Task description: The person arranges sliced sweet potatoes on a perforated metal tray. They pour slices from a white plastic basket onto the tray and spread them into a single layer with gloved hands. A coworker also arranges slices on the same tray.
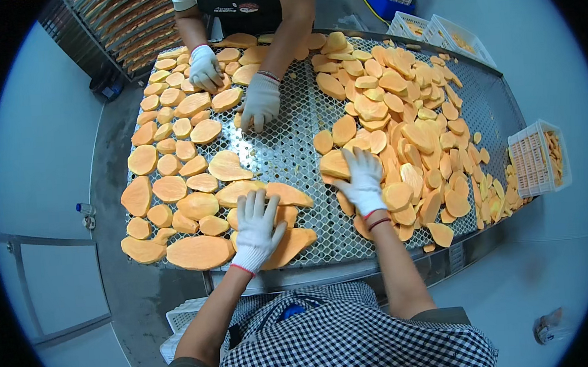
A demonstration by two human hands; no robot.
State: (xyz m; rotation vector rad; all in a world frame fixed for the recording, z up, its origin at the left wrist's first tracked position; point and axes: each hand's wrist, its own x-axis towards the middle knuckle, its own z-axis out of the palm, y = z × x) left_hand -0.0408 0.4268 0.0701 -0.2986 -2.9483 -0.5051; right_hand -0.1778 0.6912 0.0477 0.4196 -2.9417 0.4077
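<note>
Orange slices (pixel 198 205) lie side by side on a mesh tray (pixel 341 243); the gloved left hand (pixel 256 229), fingers spread and unclenched, covers several near the front edge. The gloved right hand (pixel 363 179) lies over the left margin of the slice heap (pixel 419 135); from here I cannot tell whether it grasps any.

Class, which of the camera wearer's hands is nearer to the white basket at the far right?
Right. The right hand is at the left side of the heaped slices, left of the white basket; the left hand is farther left, over spread-out slices.
</note>
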